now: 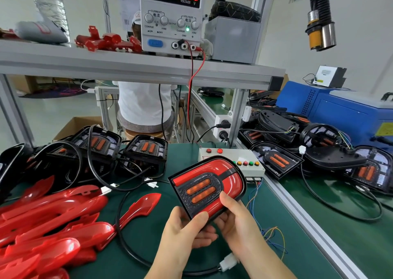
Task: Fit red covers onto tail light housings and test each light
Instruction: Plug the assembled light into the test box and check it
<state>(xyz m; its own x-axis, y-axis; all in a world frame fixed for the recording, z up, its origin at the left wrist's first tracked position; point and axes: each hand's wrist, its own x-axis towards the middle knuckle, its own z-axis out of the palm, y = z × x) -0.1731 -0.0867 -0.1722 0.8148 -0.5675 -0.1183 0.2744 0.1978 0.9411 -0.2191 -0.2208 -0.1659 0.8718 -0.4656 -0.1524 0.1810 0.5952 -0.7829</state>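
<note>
Tail light [209, 188], red cover fitted, held above green mat [276, 225]. Left hand [182, 229] and right hand [236, 217] pinch its near edge, thumbs on top. Likely light, rigid, glossy-slick; grip by rim.

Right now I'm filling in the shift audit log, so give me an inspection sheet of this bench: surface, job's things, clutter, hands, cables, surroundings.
Surface: green bench mat.
Job's things: black tail light with red cover and two orange lenses, held up; pile of loose glossy red plastic covers, left; uncovered black housings both sides.
Clutter: red moulded parts on the grey upper shelf.
Hands: left hand and right hand grip the tail light's near edge.
Cables: black cable looping to a white connector; red and black leads from the white bench power supply.
Surroundings: supply reads 0.000 A, 12.00 V; white push-button test box; blue machine, right; person in white shirt behind.
</note>
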